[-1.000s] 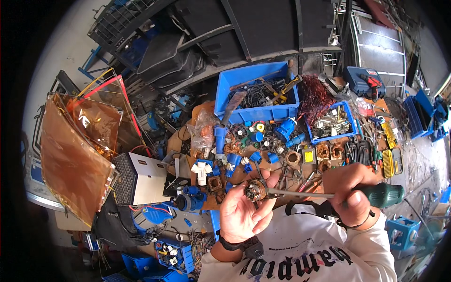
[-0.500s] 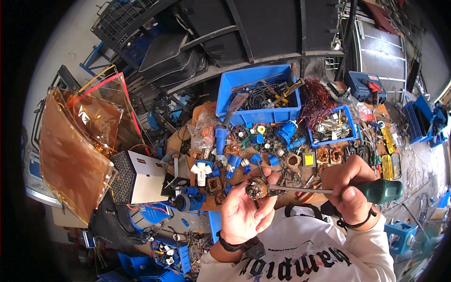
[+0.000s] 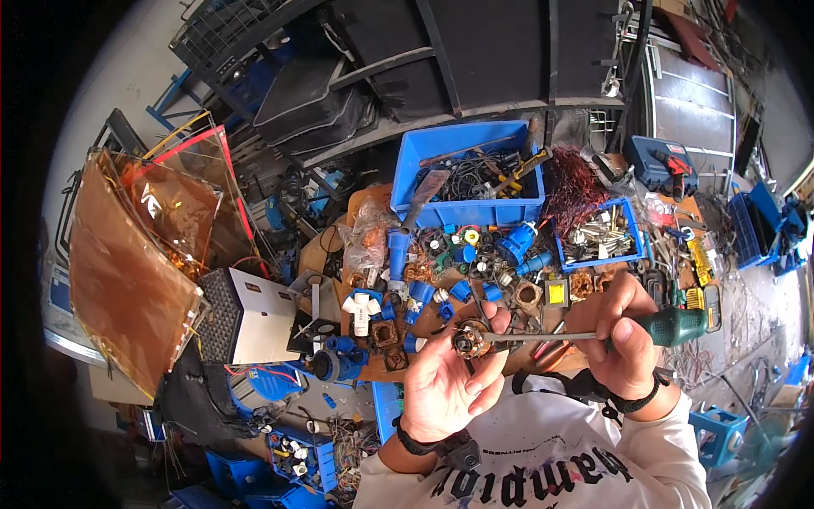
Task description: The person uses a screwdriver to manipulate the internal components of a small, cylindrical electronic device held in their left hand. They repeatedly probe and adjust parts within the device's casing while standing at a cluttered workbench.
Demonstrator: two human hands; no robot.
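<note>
In my left hand [image 3: 443,386], closed with the palm turned up, sits a small round metal part [image 3: 469,341] with copper-coloured bits around its face. Thin dark prongs stick out above and below it. My right hand [image 3: 619,339] grips a screwdriver [image 3: 674,327] by its dark green handle. Its long steel shaft points left, nearly level, and the tip reaches the side of the round part. Whether the tip is wedged in or only resting there I cannot tell. Just beyond my hands lie blue plastic pieces, a white pipe fitting [image 3: 362,313] and a yellow-faced square piece [image 3: 556,293].
A big blue crate [image 3: 466,209] of cables and tools stands at the back of the cluttered bench. Beside it are a tangle of dark red wire [image 3: 577,182] and a blue tray [image 3: 642,242] of bolts. Pliers [image 3: 553,356] lie near my right hand. A white box [image 3: 263,318] stands left.
My right hand has moved left and slightly down with the screwdriver, closer to my left hand. The round part has shifted slightly right and stays in my left hand.
</note>
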